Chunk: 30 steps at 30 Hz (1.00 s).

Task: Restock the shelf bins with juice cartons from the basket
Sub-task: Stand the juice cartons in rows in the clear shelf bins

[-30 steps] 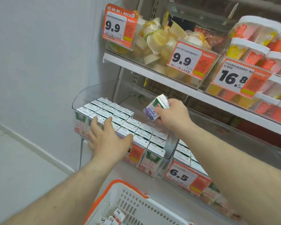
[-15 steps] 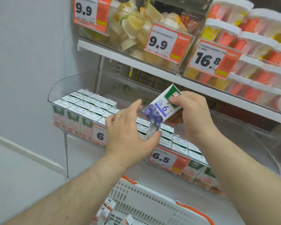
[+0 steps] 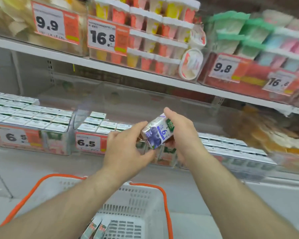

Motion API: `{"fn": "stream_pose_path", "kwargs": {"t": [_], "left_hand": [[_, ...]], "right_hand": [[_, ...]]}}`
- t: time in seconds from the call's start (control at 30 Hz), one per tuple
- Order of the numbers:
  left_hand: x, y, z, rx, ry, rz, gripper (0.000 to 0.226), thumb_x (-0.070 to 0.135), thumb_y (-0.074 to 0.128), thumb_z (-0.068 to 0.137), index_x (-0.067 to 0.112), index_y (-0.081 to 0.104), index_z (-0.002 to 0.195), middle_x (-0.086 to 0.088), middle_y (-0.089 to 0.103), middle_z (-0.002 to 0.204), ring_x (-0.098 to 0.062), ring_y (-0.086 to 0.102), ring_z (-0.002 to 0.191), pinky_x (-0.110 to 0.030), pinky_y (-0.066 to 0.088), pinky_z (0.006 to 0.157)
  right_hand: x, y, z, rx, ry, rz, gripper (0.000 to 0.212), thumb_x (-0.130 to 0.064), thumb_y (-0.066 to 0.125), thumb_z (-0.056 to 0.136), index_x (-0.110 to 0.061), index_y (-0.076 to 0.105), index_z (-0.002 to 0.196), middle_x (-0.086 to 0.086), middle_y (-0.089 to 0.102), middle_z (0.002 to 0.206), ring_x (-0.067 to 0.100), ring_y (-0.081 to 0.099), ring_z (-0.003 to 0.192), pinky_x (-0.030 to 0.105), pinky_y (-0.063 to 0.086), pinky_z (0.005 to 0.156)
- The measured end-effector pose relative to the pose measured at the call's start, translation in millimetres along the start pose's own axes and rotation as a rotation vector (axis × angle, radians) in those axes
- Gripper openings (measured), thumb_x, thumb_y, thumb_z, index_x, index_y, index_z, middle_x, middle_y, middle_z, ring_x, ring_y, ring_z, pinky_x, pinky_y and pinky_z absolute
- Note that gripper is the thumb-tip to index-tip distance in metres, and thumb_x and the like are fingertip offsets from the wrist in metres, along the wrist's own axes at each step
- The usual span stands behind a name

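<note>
We stand in grocery shop aisle: orange price tags [image 3: 101, 37] front clear shelf bins [image 3: 71, 133] of juice cartons [image 3: 41, 118], packaged tubs [image 3: 155, 37] stacked above, shopping basket [image 3: 136, 195] below.

Blueberry carton [image 3: 157, 135] between left hand [image 3: 126, 149] and right hand [image 3: 183, 133] — above the basket [image 3: 145, 200].

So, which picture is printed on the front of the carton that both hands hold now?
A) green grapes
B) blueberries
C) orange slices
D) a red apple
B: the juice carton, held between the left hand and the right hand, shows dark blue berries on a purple and white front with a large 6.
</note>
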State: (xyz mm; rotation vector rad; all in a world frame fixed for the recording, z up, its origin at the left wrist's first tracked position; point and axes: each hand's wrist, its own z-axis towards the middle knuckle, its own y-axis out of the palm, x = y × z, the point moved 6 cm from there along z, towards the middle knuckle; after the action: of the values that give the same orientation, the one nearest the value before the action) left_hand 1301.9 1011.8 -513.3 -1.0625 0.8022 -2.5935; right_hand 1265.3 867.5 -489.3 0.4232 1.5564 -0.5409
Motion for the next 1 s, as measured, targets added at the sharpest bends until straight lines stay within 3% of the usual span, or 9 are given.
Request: {"fn": "stream_pose_path", "kwargs": {"t": [0.13, 0.3, 0.4, 0.47, 0.57, 0.63, 0.7, 0.83, 1.0], "left_hand": [[32.0, 44.7, 7.9, -0.093, 0.024, -0.019, 0.066, 0.052, 0.063, 0.068, 0.029, 0.056, 0.13, 0.017, 0.068, 0.111, -0.008, 0.06, 0.1, -0.029, 0.025, 0.087], [67.5, 100.6, 14.2, -0.161, 0.086, -0.016, 0.073, 0.046, 0.061, 0.071, 0.023, 0.048, 0.139, 0.004, 0.064, 0.12, -0.021, 0.057, 0.11, -0.033, 0.028, 0.091], [106.4, 126.8, 16.5, -0.132, 0.194, -0.027, 0.072, 0.043, 0.059, 0.075, 0.015, 0.044, 0.14, -0.003, 0.062, 0.117, -0.026, 0.054, 0.106, -0.034, 0.033, 0.087], [129.8, 145.5, 19.2, -0.235, 0.203, -0.051, 0.076, 0.037, 0.063, 0.08, 0.015, 0.034, 0.148, -0.003, 0.054, 0.133, -0.024, 0.048, 0.12, -0.036, 0.034, 0.098], [137.8, 175.8, 22.1, -0.344, 0.263, 0.154, 0.085, 0.039, 0.057, 0.087, 0.019, 0.011, 0.156, -0.001, 0.03, 0.155, -0.021, 0.03, 0.138, -0.037, 0.022, 0.112], [130.0, 191.7, 20.5, -0.374, 0.311, 0.331, 0.08, 0.045, 0.049, 0.091, 0.023, 0.007, 0.156, -0.007, 0.019, 0.16, -0.026, 0.025, 0.143, -0.043, 0.019, 0.114], [120.1, 202.7, 16.2, -0.417, 0.314, 0.441, 0.068, 0.048, 0.038, 0.096, 0.029, 0.01, 0.155, -0.01, 0.016, 0.161, -0.029, 0.026, 0.142, -0.048, 0.019, 0.114], [115.3, 208.4, 15.9, -0.425, 0.309, 0.473, 0.047, 0.045, 0.034, 0.099, 0.034, 0.035, 0.145, -0.005, 0.02, 0.16, -0.027, 0.027, 0.143, -0.051, 0.021, 0.112], [112.2, 213.7, 16.7, -0.434, 0.308, 0.484, 0.045, 0.045, 0.032, 0.101, 0.035, 0.034, 0.145, 0.0, 0.03, 0.157, -0.025, 0.024, 0.145, -0.055, 0.019, 0.115]], "right_hand": [[7.5, -54.3, 9.3, 0.096, 0.045, -0.043, 0.02, -0.035, 0.061, 0.09, -0.016, 0.065, 0.084, 0.01, 0.067, 0.078, 0.022, 0.064, 0.063, 0.035, 0.052, 0.063], [12.1, -116.1, 12.0, 0.244, 0.038, -0.006, 0.014, -0.026, 0.061, 0.081, -0.013, 0.064, 0.077, 0.009, 0.061, 0.071, 0.024, 0.058, 0.067, 0.038, 0.043, 0.066], [5.2, -158.3, 14.9, 0.402, -0.025, -0.041, 0.018, -0.032, 0.056, 0.07, -0.019, 0.06, 0.058, 0.003, 0.057, 0.06, 0.023, 0.054, 0.062, 0.037, 0.04, 0.061], [-1.8, -191.2, 16.3, 0.523, -0.113, -0.13, 0.023, -0.034, 0.052, 0.068, -0.018, 0.056, 0.053, -0.003, 0.05, 0.054, 0.022, 0.048, 0.06, 0.037, 0.038, 0.06], [-8.9, -242.4, 25.9, 0.658, -0.234, -0.43, 0.024, -0.03, 0.047, 0.079, -0.011, 0.061, 0.073, 0.001, 0.055, 0.068, 0.018, 0.046, 0.063, 0.034, 0.038, 0.06], [-7.1, -268.5, 39.6, 0.676, -0.247, -0.597, 0.029, -0.032, 0.047, 0.086, -0.023, 0.07, 0.101, 0.008, 0.059, 0.107, 0.018, 0.056, 0.085, 0.033, 0.046, 0.071], [-0.9, -287.4, 51.8, 0.685, -0.241, -0.743, 0.038, -0.027, 0.051, 0.096, -0.024, 0.058, 0.133, 0.006, 0.039, 0.134, 0.015, 0.048, 0.099, 0.026, 0.042, 0.088], [13.3, -304.9, 67.6, 0.68, -0.215, -0.944, 0.042, -0.02, 0.054, 0.098, -0.016, 0.053, 0.14, 0.008, 0.032, 0.14, 0.016, 0.047, 0.099, 0.02, 0.034, 0.089], [16.0, -310.5, 78.9, 0.671, -0.176, -1.067, 0.041, -0.021, 0.055, 0.099, -0.016, 0.053, 0.14, 0.008, 0.033, 0.144, 0.026, 0.052, 0.117, 0.033, 0.041, 0.102]]}}
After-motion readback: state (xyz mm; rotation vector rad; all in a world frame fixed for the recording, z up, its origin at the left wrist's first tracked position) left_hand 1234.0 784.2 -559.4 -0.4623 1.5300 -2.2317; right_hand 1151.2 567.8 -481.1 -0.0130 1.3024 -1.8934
